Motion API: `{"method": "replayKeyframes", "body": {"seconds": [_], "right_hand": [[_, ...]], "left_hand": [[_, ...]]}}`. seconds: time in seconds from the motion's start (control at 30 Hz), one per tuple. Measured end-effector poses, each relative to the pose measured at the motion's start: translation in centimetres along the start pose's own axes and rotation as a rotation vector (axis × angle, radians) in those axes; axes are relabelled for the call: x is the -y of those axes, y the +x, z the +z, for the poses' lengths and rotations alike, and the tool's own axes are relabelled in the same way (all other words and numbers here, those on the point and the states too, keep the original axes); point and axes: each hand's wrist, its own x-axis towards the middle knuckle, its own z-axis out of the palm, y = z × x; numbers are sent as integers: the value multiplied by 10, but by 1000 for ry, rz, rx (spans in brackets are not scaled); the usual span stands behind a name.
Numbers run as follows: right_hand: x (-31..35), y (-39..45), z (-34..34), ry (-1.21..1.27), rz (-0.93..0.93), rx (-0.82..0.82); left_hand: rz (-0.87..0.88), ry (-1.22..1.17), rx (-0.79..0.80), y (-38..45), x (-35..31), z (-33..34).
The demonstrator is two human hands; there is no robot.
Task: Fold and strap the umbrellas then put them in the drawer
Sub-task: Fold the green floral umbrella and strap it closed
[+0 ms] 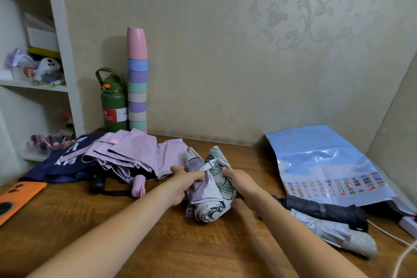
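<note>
Printed umbrella between both hands

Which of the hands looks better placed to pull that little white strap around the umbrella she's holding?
Probably the right hand. The white strap lies across the top of the patterned umbrella, its free end toward the right hand's fingertips, while the left hand grips the bundle and steadies it.

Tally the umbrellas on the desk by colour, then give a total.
Floral, gripped by the left hand and right hand: 1
Pink: 1
Navy: 1
Black: 1
Grey: 1
Total: 5
</note>
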Motion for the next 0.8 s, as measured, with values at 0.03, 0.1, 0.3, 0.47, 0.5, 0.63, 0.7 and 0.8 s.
{"method": "replayKeyframes", "body": {"seconds": [0.03, 0.1, 0.3, 0.47, 0.5, 0.63, 0.7, 0.8], "right_hand": [[2, -1, 1, -2, -24, 26], [6, -1, 2, 24, -48, 36], [14, 1, 6, -199, -78, -235], [8, -12, 18, -647, -459, -599], [9, -13, 20, -678, -506, -577], [13, -10, 26, -693, -396, -237], [14, -9, 28, -724, -304, -95], [15, -11, 31, -504, -187, 43]], "left_hand": [[-12, -41, 11, -1, -1, -2], [-13, -112, 20, -4, -2, -4], [28, -116, -61, -7, -5, -4], [39, -137, -103, -8, 0, -4], [39, -140, -103, -9, 0, -4], [55, -154, -100, -10, 1, -6], [72, -181, -74, -11, 2, -5], [98, -227, -13, -12, 2, -4]]}}
